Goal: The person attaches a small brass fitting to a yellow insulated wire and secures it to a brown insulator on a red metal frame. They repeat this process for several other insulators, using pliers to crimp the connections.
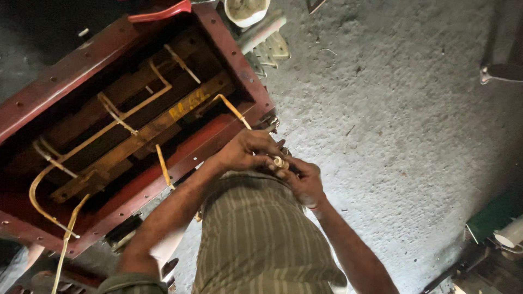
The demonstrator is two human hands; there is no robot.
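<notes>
My left hand [246,150] and my right hand [306,181] meet just past the near right corner of an open dark red metal tank [239,65]. Both hands pinch a small pale cylindrical fitting [279,161] between their fingertips. The left hand's fingers curl over it from above and the right hand's fingers grip it from below. Inside the tank lie wooden bars [136,139] and several tan wrapped leads [117,117] bent at angles. One lead end [235,110] rises close to my left hand.
The tank's flange has a row of bolt holes. A white bowl [246,10] and a grey ribbed part [267,46] lie beyond the tank on the rough concrete floor [403,120]. A green object [493,215] and a white cylinder [511,234] sit at the lower right.
</notes>
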